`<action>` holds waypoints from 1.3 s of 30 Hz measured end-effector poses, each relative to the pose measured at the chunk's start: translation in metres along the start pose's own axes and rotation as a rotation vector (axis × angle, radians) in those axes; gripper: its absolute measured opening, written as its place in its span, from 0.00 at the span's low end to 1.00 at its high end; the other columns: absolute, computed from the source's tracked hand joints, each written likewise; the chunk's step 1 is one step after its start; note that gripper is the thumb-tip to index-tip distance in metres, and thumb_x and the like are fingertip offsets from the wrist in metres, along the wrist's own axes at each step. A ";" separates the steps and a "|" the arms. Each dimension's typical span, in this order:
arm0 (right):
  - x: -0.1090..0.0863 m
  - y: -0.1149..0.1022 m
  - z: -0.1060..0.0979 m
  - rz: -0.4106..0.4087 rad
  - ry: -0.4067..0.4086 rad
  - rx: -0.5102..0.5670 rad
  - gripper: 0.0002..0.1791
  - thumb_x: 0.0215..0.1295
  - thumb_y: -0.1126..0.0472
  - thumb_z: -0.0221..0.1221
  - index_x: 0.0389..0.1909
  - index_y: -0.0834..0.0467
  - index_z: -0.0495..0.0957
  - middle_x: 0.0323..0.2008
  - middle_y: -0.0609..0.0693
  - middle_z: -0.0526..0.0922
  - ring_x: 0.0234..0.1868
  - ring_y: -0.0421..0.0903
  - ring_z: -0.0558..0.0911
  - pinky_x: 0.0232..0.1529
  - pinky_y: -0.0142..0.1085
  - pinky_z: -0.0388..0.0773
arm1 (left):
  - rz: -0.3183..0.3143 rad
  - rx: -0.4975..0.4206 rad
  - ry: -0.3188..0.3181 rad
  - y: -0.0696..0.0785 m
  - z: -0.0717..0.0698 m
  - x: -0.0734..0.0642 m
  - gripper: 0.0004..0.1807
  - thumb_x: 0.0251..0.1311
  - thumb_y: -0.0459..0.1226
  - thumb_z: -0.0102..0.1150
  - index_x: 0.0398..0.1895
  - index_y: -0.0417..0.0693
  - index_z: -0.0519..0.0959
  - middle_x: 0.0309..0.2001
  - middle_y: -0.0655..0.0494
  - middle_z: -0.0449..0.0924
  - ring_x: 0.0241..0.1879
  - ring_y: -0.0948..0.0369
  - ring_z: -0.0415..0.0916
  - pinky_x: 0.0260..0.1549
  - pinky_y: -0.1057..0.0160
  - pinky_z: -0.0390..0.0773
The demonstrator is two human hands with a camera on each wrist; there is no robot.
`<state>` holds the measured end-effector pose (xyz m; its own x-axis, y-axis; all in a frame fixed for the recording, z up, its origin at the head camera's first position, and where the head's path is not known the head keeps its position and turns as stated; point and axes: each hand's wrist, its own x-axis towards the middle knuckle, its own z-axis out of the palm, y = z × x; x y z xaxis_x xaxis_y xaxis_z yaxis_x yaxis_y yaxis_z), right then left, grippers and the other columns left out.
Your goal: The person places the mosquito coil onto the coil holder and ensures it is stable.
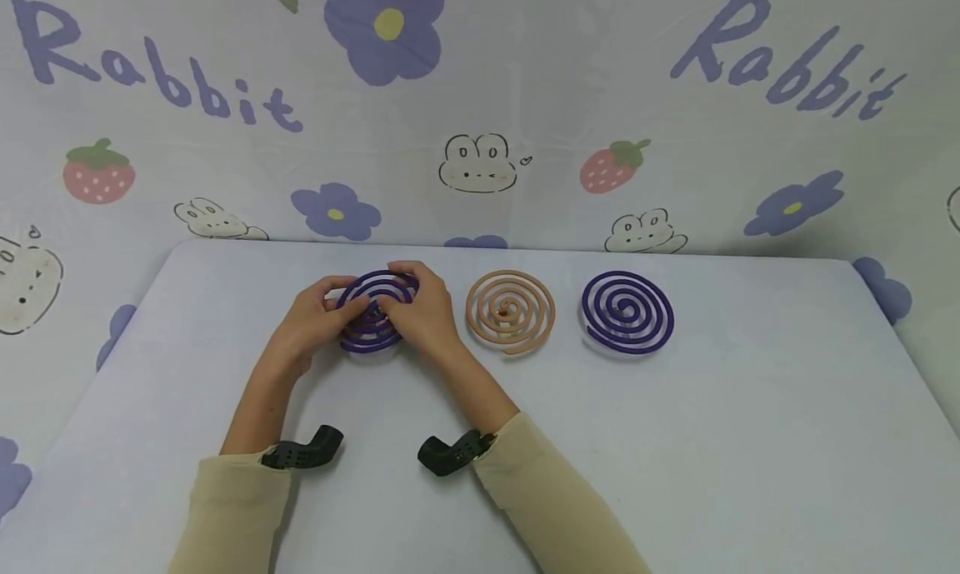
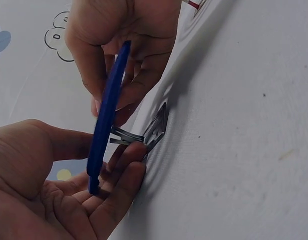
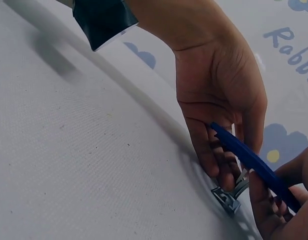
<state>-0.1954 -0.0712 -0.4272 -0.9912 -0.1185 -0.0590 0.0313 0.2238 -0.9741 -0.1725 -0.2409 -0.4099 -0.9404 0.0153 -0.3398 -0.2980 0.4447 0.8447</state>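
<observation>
A dark purple-blue mosquito coil sits at the left of the row, held between both hands. My left hand grips its left edge, thumb on top and fingers underneath. My right hand holds the right edge, its thumb near the coil's centre. Edge-on in the left wrist view, the coil tilts above a small metal stand, whose upright prongs reach its underside. Left fingertips touch the stand. The right wrist view also shows the stand beneath the coil. Whether its base touches the table cannot be told.
To the right of the hands lies an orange-brown coil, and farther right another purple coil; both look raised over the white table. A printed cloth hangs behind the table's back edge.
</observation>
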 end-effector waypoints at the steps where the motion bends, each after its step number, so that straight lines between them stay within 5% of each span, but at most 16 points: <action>1: 0.000 0.000 0.000 0.003 -0.001 0.008 0.28 0.63 0.70 0.68 0.65 0.56 0.81 0.62 0.56 0.86 0.64 0.52 0.83 0.71 0.44 0.77 | 0.002 0.009 0.002 0.000 0.000 0.000 0.36 0.79 0.48 0.55 0.82 0.42 0.60 0.70 0.31 0.76 0.65 0.45 0.79 0.55 0.66 0.80; 12: 0.000 -0.005 -0.004 0.036 -0.002 0.099 0.27 0.64 0.72 0.66 0.65 0.58 0.81 0.65 0.58 0.84 0.67 0.55 0.81 0.73 0.47 0.75 | 0.017 0.046 0.013 0.005 0.006 -0.001 0.35 0.79 0.49 0.53 0.80 0.40 0.62 0.68 0.29 0.77 0.66 0.41 0.79 0.70 0.45 0.77; 20: 0.001 -0.002 -0.003 0.033 0.007 0.068 0.26 0.64 0.71 0.67 0.63 0.58 0.82 0.64 0.56 0.85 0.67 0.53 0.81 0.74 0.45 0.74 | 0.047 0.006 -0.003 0.007 -0.001 -0.006 0.37 0.77 0.46 0.58 0.81 0.39 0.61 0.69 0.32 0.78 0.64 0.45 0.81 0.50 0.68 0.86; 28: 0.001 -0.001 -0.004 0.036 -0.006 0.080 0.28 0.64 0.67 0.71 0.66 0.57 0.80 0.65 0.58 0.83 0.68 0.54 0.81 0.73 0.47 0.76 | 0.038 -0.045 -0.021 0.009 -0.005 -0.007 0.39 0.76 0.41 0.60 0.82 0.36 0.58 0.72 0.31 0.73 0.67 0.39 0.78 0.49 0.66 0.88; 39: 0.002 0.003 -0.004 0.026 -0.020 0.061 0.26 0.65 0.66 0.70 0.65 0.56 0.80 0.66 0.59 0.82 0.68 0.57 0.81 0.72 0.49 0.77 | 0.013 -0.046 -0.020 0.007 -0.001 -0.005 0.38 0.75 0.40 0.62 0.82 0.40 0.59 0.70 0.30 0.75 0.59 0.48 0.81 0.39 0.73 0.86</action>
<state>-0.1976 -0.0665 -0.4295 -0.9872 -0.1330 -0.0880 0.0650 0.1682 -0.9836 -0.1699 -0.2391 -0.4021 -0.9409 0.0392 -0.3364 -0.2933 0.4026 0.8671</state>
